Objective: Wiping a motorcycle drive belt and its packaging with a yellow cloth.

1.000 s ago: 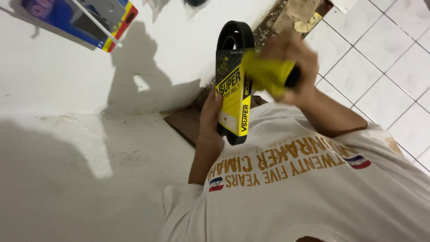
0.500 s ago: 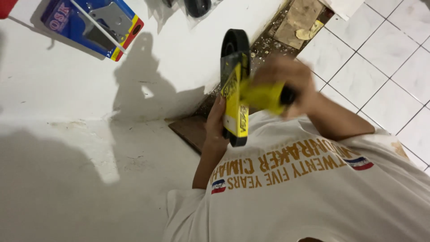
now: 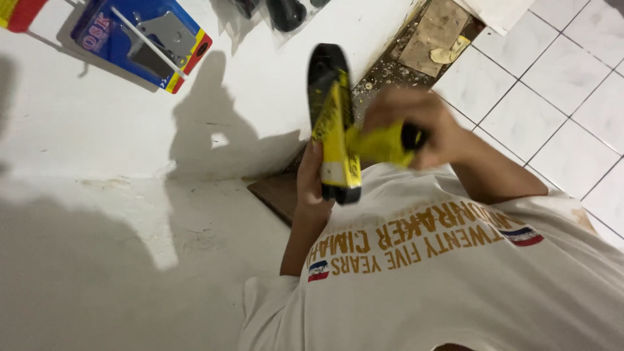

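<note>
My left hand [image 3: 311,185] grips the lower end of a black looped rubber belt [image 3: 324,70] in a yellow cardboard sleeve [image 3: 338,133], holding it upright and edge-on in front of my chest. My right hand [image 3: 422,120], blurred, is closed on a yellow cloth [image 3: 377,143] pressed against the right side of the sleeve. A black end [image 3: 411,138] shows inside that fist; I cannot tell what it belongs to. My white printed T-shirt [image 3: 455,279] fills the lower right.
A blue blister pack with a metal part [image 3: 146,39] hangs on the white wall at the upper left, with black parts [image 3: 286,13] at the top. A brown board [image 3: 276,195] lies below the belt. A gritty strip with cardboard [image 3: 439,29] borders the white floor tiles [image 3: 559,78].
The belt has turned from showing its yellow face to edge-on. The view has shifted so that the blue pack sits lower in the frame. My right hand stays against the sleeve.
</note>
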